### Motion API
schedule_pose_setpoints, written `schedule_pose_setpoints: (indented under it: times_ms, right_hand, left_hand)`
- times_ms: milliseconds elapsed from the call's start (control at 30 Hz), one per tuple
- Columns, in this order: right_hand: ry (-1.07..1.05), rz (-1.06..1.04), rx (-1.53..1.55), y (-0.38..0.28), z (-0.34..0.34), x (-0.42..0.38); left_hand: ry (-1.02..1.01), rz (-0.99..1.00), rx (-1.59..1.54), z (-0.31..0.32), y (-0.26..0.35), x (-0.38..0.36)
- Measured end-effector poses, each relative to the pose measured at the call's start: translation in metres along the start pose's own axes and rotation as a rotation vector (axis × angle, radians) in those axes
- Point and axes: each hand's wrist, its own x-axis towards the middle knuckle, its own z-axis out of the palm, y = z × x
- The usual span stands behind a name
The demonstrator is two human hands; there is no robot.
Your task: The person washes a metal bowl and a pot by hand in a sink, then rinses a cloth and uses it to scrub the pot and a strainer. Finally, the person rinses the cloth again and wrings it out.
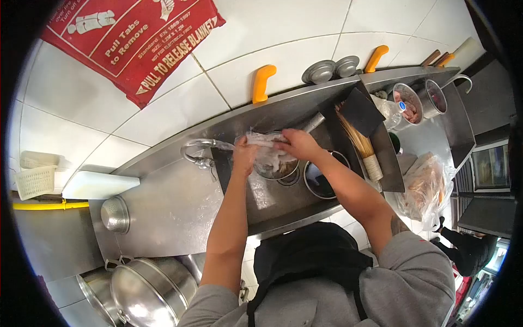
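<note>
Over the sink (261,210), my left hand (244,157) has its fingers closed on the left end of a wet, clear plastic bag (263,140). My right hand (301,145) grips the bag's right side. What the bag contains, if anything, cannot be made out. Just beneath it sits a round metal pan (280,172) in the sink, its handle (314,122) pointing up and right. To the left, the tap (204,143) has its spout turned toward my left hand. A dark round pot or lid (320,180) lies below my right forearm.
A bamboo brush (360,143) leans in the sink's right part, near a dark board (362,111). Yellow-handled knives (264,84) stand behind the rim. Rightward are metal pots (400,90) and a filled plastic bag (427,185); a metal bowl (115,214) lies left.
</note>
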Motion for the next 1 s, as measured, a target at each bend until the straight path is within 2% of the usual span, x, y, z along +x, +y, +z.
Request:
schedule_pose_setpoints:
  times_ms: [67, 100, 167, 267, 367, 400, 433, 500, 600, 633, 700, 767, 833, 900, 967, 1000]
  right_hand:
    - [-0.205, 0.131, -0.159, 0.027, 0.027, -0.004]
    - [-0.308, 0.200, -0.240, 0.036, 0.037, -0.007]
    - [-0.293, 0.191, -0.239, 0.026, 0.059, -0.007]
    - [-0.255, 0.278, -0.146, 0.020, 0.113, 0.003]
    - [-0.178, 0.346, -0.160, 0.035, 0.154, 0.009]
    - [-0.147, 0.360, -0.192, 0.041, 0.163, 0.010]
    - [-0.213, 0.379, -0.243, 0.049, 0.169, 0.015]
    - [-0.346, 0.411, -0.343, 0.057, 0.176, 0.025]
    - [0.025, 0.762, 0.166, 0.015, 0.144, 0.023]
    - [0.144, 0.722, 0.252, -0.001, 0.135, 0.017]
    - [0.370, 0.630, 0.431, -0.029, 0.125, 0.003]
    - [0.308, 0.599, 0.345, -0.024, 0.113, -0.004]
    - [0.160, 0.559, 0.191, -0.008, 0.106, -0.012]
    - [-0.015, 0.532, 0.028, 0.002, 0.106, -0.011]
    - [-0.161, 0.469, -0.112, 0.022, 0.130, -0.007]
    - [-0.162, 0.441, -0.178, 0.034, 0.145, -0.005]
  left_hand:
    - [0.152, -0.052, -0.033, 0.001, -0.012, 0.009]
    - [0.212, -0.006, 0.169, 0.005, -0.018, 0.009]
    - [0.320, 0.087, 0.571, 0.018, -0.033, 0.007]
    - [0.108, -0.036, 0.892, 0.035, -0.059, 0.013]
    - [0.229, -0.150, 0.917, 0.044, -0.103, 0.023]
    - [0.144, -0.150, 1.029, 0.045, -0.107, 0.024]
    - [0.096, -0.147, 1.109, 0.046, -0.119, 0.027]
    - [0.075, -0.166, 1.120, 0.044, -0.151, 0.040]
    - [0.194, -0.235, 0.736, 0.036, -0.191, 0.062]
    - [0.226, -0.242, 0.600, 0.034, -0.184, 0.064]
    - [0.284, -0.250, 0.400, 0.037, -0.125, 0.046]
    - [0.336, -0.261, 0.215, 0.035, -0.087, 0.031]
    - [0.381, 0.086, 0.545, 0.036, -0.070, 0.019]
    - [0.269, 0.064, 0.775, 0.039, -0.028, 0.006]
    - [0.227, 0.069, 1.005, 0.041, -0.043, 0.010]
    - [0.207, 0.071, 1.119, 0.042, -0.055, 0.013]
